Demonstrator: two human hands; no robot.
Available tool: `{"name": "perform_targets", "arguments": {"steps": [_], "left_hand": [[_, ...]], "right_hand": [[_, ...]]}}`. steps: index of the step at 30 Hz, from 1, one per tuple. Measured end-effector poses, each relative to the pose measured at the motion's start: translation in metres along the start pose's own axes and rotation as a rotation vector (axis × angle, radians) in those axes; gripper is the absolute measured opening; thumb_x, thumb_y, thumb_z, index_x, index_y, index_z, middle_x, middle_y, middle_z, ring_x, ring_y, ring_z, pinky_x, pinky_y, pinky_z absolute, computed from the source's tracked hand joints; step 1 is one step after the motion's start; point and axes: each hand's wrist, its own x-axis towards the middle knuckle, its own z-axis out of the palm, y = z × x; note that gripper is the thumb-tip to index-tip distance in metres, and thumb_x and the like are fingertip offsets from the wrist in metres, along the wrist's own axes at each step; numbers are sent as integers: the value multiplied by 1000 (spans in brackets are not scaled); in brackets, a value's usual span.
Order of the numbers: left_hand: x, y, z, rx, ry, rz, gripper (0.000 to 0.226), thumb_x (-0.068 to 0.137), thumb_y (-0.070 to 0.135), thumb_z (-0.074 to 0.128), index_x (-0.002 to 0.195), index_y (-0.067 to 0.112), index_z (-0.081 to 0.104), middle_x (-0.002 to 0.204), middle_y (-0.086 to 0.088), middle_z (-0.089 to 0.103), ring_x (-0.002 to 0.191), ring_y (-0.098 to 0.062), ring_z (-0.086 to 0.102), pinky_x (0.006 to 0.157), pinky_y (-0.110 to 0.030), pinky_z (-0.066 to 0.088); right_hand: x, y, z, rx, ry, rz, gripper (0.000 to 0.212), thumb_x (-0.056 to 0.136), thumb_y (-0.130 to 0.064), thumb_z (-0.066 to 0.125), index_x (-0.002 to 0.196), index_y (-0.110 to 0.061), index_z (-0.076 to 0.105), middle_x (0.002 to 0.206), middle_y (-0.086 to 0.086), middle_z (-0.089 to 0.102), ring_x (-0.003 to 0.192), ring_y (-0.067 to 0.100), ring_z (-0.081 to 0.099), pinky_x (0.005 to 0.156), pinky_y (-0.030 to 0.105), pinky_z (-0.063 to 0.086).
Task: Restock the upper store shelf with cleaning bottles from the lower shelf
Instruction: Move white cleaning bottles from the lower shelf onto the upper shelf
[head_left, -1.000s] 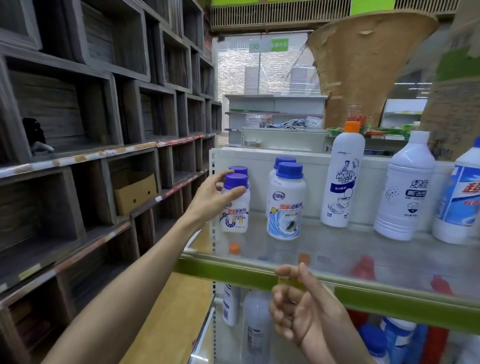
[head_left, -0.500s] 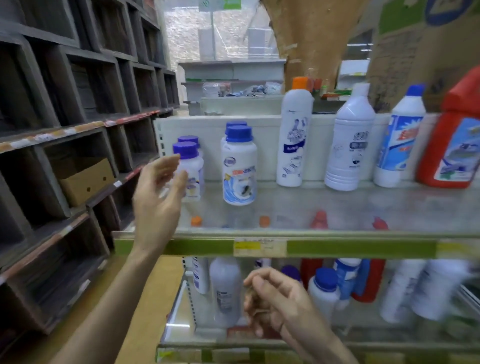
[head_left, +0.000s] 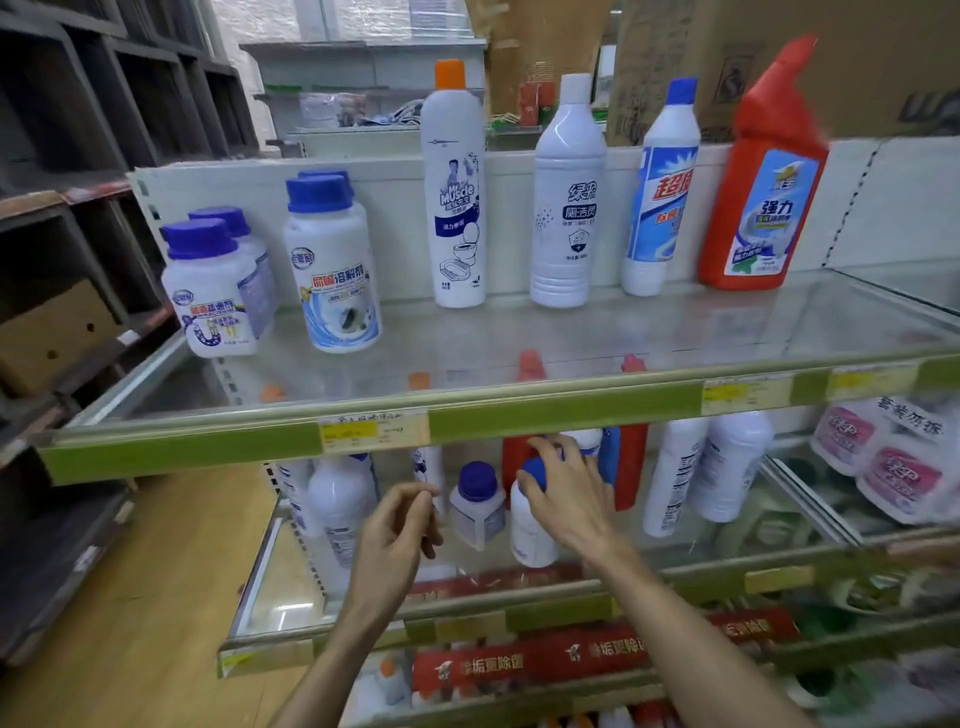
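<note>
The upper glass shelf carries short white blue-capped bottles at the left and a row of tall bottles along the back. On the lower shelf, my right hand wraps over the blue cap of a white bottle. Just left of it stands another small blue-capped bottle. My left hand hovers beside that bottle with fingers loosely apart and nothing in it. More white and red bottles stand further back on the lower shelf.
A green price rail edges the upper shelf just above my hands. Dark wooden cubby shelves line the left side, over a wooden floor. Pink refill pouches sit at the lower right. Red packages fill the shelf below.
My left hand has left the blue-capped bottle on the upper shelf and dropped to the lower shelf. My right hand has reached in and closed over a blue-capped bottle. The view has tilted down.
</note>
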Motion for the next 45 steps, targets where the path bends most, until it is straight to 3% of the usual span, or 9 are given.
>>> {"name": "perform_targets", "arguments": {"steps": [5, 11, 19, 25, 29, 34, 37, 42, 45], "left_hand": [[-5, -4, 27, -15, -30, -141, 18, 103, 19, 49, 104, 15, 67, 81, -7, 63, 65, -11, 63, 60, -28, 54], [-25, -11, 30, 115, -43, -183, 17, 102, 23, 51, 107, 19, 67, 91, -10, 65, 69, -8, 65, 63, -28, 57], [-43, -1, 40, 58, -128, -352, 35, 103, 47, 41, 122, 26, 61, 112, -5, 67, 82, -25, 71, 69, -39, 60], [-61, 36, 53, -647, -416, -509, 71, 91, 67, 31, 126, 16, 66, 93, -26, 69, 56, -31, 57, 43, -31, 50], [-71, 44, 50, -632, -345, -385, 72, 82, 73, 57, 117, 10, 69, 88, -28, 62, 52, -30, 59, 50, -33, 47], [-94, 55, 39, -229, -144, 67, 68, 72, 9, 86, 125, 21, 45, 108, 12, 66, 92, -14, 72, 70, -26, 59], [-106, 63, 37, -223, -194, 118, 76, 69, -13, 83, 127, 15, 43, 105, 21, 65, 95, -9, 71, 69, -23, 59], [-109, 70, 27, -426, -318, -33, 84, 69, 63, 80, 133, 17, 53, 126, -8, 70, 110, -24, 70, 83, -38, 60], [-110, 80, 29, -620, -421, -195, 95, 62, 76, 75, 128, 10, 61, 126, -15, 70, 112, -30, 69, 95, -52, 54]], "right_hand": [[14, 16, 15, -172, -224, -41, 54, 97, -58, 41, 143, -31, 34, 146, 14, 44, 120, 42, 56, 93, 52, 45], [3, 30, 10, -152, -111, -202, 45, 97, -53, 44, 129, -21, 46, 130, 10, 51, 107, 39, 60, 78, 43, 48], [-48, 21, -55, 343, 54, -386, 36, 87, -53, 51, 115, -31, 56, 109, -10, 58, 95, 16, 60, 81, 40, 51], [-73, 3, -105, 747, 86, -426, 21, 91, -32, 58, 111, -25, 63, 110, -13, 64, 108, 13, 59, 97, 24, 43], [-83, -11, -126, 717, 140, -401, 18, 93, -30, 57, 106, -21, 64, 103, -12, 67, 96, 6, 61, 86, 16, 44], [-88, -24, -137, 585, 154, -134, 29, 93, -51, 57, 86, -25, 67, 83, -4, 72, 80, 14, 64, 71, 27, 51], [-94, -31, -141, 591, 204, -121, 31, 91, -43, 62, 78, -16, 68, 76, 2, 71, 75, 18, 63, 70, 30, 49], [-97, -56, -165, 557, 233, -217, 25, 77, -36, 59, 72, -14, 70, 75, 6, 71, 71, 12, 59, 70, 31, 48], [-92, -71, -182, 504, 174, -266, 25, 77, -36, 59, 70, -14, 69, 74, 9, 70, 70, 9, 56, 69, 32, 47]]}}
